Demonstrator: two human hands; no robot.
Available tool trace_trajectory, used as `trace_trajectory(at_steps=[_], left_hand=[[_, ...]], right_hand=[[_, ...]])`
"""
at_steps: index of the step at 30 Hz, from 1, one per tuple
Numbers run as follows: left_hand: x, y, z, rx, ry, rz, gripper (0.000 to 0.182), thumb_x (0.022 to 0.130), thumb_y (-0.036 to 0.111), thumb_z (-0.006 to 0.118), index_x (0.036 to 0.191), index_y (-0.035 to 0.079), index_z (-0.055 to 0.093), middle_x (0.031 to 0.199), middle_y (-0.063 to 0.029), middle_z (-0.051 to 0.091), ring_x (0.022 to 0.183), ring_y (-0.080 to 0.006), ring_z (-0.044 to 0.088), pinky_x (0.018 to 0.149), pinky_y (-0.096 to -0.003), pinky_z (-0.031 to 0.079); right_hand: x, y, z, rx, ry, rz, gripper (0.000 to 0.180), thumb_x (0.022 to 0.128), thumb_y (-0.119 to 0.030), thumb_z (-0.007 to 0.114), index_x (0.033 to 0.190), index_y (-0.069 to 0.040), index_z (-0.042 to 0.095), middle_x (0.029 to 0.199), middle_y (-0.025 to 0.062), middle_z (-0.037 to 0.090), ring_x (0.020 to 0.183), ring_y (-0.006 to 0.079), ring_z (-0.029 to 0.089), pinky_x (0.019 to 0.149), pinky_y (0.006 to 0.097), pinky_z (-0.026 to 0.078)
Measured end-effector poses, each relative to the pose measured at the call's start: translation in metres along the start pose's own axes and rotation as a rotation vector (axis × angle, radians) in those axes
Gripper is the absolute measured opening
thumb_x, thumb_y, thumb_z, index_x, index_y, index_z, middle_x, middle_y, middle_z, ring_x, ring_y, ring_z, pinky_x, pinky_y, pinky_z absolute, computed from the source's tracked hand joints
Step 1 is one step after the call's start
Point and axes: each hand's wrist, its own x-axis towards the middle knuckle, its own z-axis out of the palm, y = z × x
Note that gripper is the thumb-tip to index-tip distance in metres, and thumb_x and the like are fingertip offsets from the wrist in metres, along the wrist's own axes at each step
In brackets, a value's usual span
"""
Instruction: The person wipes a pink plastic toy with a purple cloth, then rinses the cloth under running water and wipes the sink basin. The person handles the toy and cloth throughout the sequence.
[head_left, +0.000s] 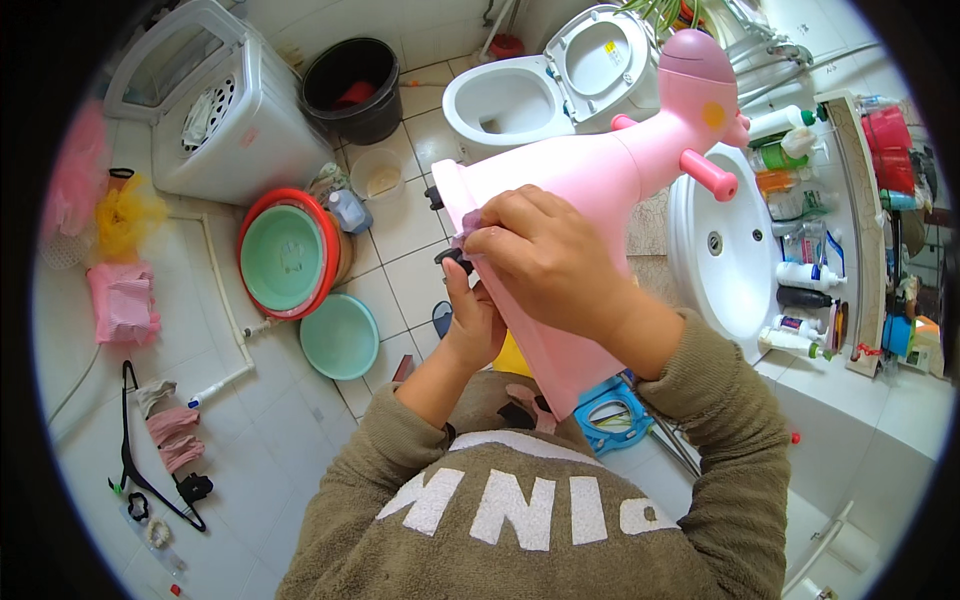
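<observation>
A pink plastic animal-shaped ride-on toy (570, 172) lies tilted across my lap, its head and pink side handles towards the upper right. My right hand (540, 255) pinches a small purple cloth (470, 223) against the rim of the toy's base. Just below, my left hand (474, 315) grips that rim, its thumb up against a black caster wheel (452, 261). Another black caster (433, 198) sits farther up the base edge. Part of the cloth is hidden under my right fingers.
Beyond the toy stand a toilet (506, 101) with its lid up and a black bucket (352, 90). Green basins (339, 336) and a red basin (244, 255) are left, near a washing machine (247, 127). At right, bottles line the ledge by a white sink (731, 277). A blue plastic seat (611, 442) lies beside me.
</observation>
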Motion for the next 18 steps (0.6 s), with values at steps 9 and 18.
trace_trajectory(at_steps=[9, 18], left_hand=[[0.0, 0.012, -0.007, -0.073, 0.182, -0.001, 0.072, 0.102, 0.069, 0.024, 0.138, 0.013, 0.052, 0.128, -0.0042, 0.062, 0.117, -0.0194, 0.058, 0.103, -0.035, 0.045], [-0.007, 0.001, 0.0, -0.038, 0.345, 0.079, 0.065, 0.105, 0.065, 0.023, 0.131, 0.014, 0.054, 0.117, -0.0022, 0.061, 0.113, -0.0169, 0.057, 0.101, -0.0322, 0.045]], right_hand=[[-0.065, -0.038, 0.019, 0.06, 0.017, 0.2, 0.016, 0.081, -0.007, 0.069, 0.097, -0.005, 0.066, 0.097, 0.0104, 0.062, 0.088, 0.0294, 0.062, 0.076, 0.0397, 0.05], [-0.015, -0.047, 0.04, 0.021, 0.198, 0.39, 0.012, 0.082, -0.006, 0.067, 0.093, -0.004, 0.064, 0.093, 0.0117, 0.058, 0.087, 0.0308, 0.059, 0.073, 0.0395, 0.05]])
